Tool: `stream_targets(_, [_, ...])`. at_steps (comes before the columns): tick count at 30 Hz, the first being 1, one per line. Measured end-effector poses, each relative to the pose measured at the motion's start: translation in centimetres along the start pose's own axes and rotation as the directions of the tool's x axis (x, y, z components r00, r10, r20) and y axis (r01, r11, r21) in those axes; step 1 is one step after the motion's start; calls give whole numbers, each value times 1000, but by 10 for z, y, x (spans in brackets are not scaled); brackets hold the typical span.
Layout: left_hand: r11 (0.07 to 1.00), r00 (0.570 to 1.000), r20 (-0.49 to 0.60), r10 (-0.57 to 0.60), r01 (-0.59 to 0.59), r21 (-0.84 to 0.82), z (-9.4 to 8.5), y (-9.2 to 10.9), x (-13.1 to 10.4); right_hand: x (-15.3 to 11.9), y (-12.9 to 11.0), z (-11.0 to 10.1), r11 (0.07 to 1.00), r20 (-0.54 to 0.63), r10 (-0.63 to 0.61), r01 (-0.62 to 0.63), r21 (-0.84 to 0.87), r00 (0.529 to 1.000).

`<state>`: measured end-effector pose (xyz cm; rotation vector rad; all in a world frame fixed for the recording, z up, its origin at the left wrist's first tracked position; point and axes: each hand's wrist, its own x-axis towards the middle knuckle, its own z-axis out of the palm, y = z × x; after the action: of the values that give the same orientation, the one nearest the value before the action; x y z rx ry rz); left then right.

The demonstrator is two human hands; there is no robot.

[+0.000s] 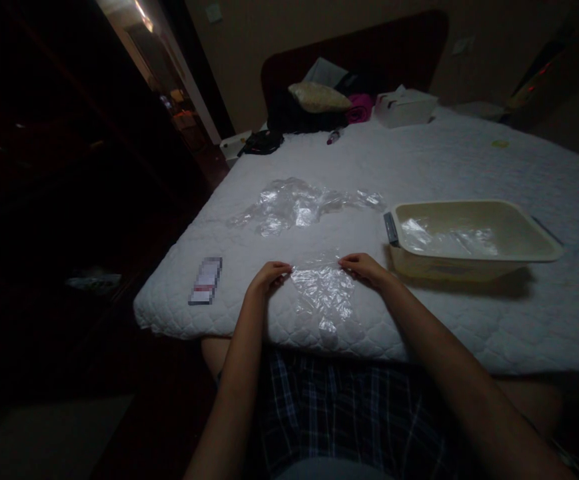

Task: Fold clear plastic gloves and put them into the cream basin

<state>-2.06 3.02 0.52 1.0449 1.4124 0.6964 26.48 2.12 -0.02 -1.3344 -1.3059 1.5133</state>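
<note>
A clear plastic bag [324, 293] lies spread on the white quilted bed near its front edge. My left hand [272, 275] pinches the bag's upper left side between thumb and fingers. On the opposite side my right hand [364, 268] pinches the upper right edge in the same way. Beyond both hands rests a crumpled pile of clear plastic [294, 205]. To the right of my right hand stands a cream plastic bin [469, 267] with grey handles, holding more clear plastic [449, 239].
A pixelated phone-like object [206, 281] lies on the bed [169, 287] at left. Toward the headboard [399, 47] are a pale pillow [319, 97], a magenta roll [360, 108], a white box [405, 108], a small bottle [335, 137] and a dark bag [263, 142].
</note>
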Motion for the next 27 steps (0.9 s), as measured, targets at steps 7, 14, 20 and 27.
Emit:
stream_targets(7, [986, 990, 13, 141, -140, -90, 7, -1, -4, 0, 6, 7, 995, -66, -97, 98, 11, 993])
stream_targets(14, [978, 981, -38, 188, -191, -87, 11, -10, -4, -5, 7, 5, 987, -66, -159, 156, -38, 985])
stream_targets(20, [960, 965, -100, 243, -253, -117, 16, -16, -5, -1, 16, 2, 988, -99, -148, 151, 27, 984])
stream_targets(27, [959, 959, -157, 235, -255, -126, 19, -22, -4, -2, 18, 0, 975, -126, -217, 220, 13, 968])
